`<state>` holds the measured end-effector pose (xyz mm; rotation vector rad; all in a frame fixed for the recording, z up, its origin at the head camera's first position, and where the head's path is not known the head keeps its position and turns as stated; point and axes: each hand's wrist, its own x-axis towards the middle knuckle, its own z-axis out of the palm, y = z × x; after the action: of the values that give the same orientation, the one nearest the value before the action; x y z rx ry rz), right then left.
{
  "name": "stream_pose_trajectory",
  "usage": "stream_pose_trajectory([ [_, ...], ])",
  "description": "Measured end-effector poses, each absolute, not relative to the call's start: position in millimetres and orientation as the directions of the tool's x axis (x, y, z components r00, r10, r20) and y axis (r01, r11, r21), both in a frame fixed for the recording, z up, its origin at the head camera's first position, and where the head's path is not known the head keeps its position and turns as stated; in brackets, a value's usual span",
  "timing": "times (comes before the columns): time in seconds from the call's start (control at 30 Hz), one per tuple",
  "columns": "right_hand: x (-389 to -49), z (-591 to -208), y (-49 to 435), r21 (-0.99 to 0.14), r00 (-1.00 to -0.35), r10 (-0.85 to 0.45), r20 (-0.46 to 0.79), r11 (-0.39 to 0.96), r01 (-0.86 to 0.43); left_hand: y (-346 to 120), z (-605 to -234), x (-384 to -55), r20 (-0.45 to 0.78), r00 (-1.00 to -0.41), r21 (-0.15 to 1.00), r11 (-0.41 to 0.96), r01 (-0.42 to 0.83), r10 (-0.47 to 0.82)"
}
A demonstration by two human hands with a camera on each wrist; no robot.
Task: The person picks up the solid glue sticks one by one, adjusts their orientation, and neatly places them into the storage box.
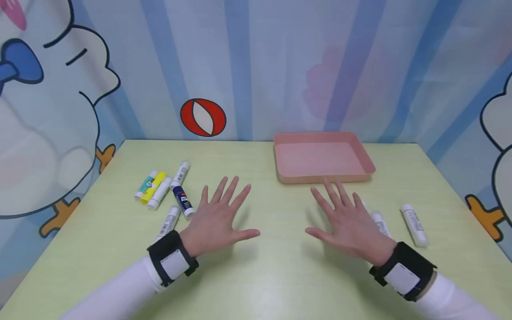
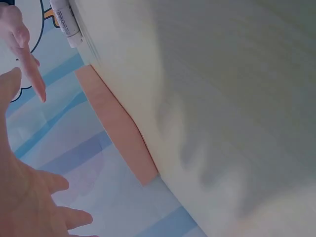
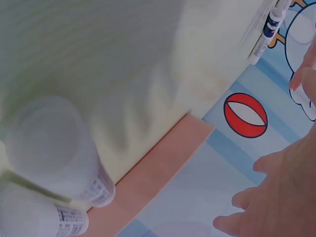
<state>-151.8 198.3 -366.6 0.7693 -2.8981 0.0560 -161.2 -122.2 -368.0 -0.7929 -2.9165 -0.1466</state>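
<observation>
Fingers spread, my left hand (image 1: 218,218) hovers over the table with nothing in it. My right hand (image 1: 352,229) is likewise spread and bare, its fingertips just in front of the pink tray (image 1: 324,155). Near the left hand lie several glue sticks: a navy one (image 1: 182,200), a yellow one (image 1: 153,187), a teal one (image 1: 146,184) and white ones, including one (image 1: 169,221) by the wrist. By the right hand are a white glue stick (image 1: 381,223), partly hidden, and another (image 1: 414,226) farther right. The right wrist view shows a white tube (image 3: 54,148) up close.
The pale yellow-green table (image 1: 264,284) ends at a printed blue fabric backdrop (image 1: 256,66), which also rises at both sides. The tray stands at the back, right of centre, with low walls. A black strap (image 1: 172,258) circles each wrist.
</observation>
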Motion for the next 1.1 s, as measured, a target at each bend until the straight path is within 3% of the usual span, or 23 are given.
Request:
stream_pose_trajectory([
  [0.27,-169.0,-362.7,210.2,-0.015,-0.870,-0.476,0.126,0.876,-0.482,-99.6,-371.4,-183.2,0.121,-0.843,0.054,0.845,0.532,0.523],
  [0.83,-217.8,-363.9,264.3,-0.034,-0.920,-0.390,0.036,0.920,-0.392,-57.6,-386.0,-227.6,0.048,-0.826,-0.162,0.820,0.548,0.561],
  [1.1,-240.0,-368.3,287.1,-0.040,-0.942,-0.335,-0.025,0.942,-0.333,-39.2,-391.9,-246.1,0.073,-0.836,-0.188,0.831,0.524,0.544],
])
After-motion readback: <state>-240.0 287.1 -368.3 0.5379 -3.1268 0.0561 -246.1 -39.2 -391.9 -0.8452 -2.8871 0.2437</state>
